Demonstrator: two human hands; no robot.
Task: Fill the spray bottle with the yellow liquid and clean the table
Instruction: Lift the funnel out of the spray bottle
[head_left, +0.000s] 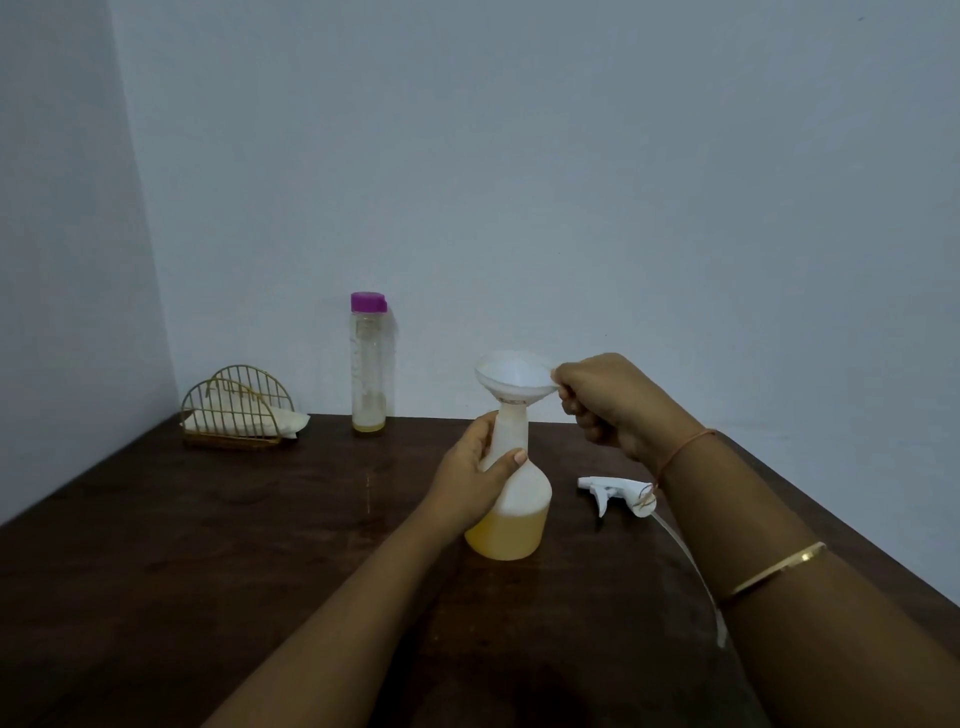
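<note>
Spray bottle, partly full of yellow liquid, stands on the worktop; left grip curls round its neck, right grip pinches the funnel in its mouth.

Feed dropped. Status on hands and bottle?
Left hand grips spray bottle neck. Right hand pinches funnel rim. Bottle part full, yellow. Spray head off, on table.
</note>
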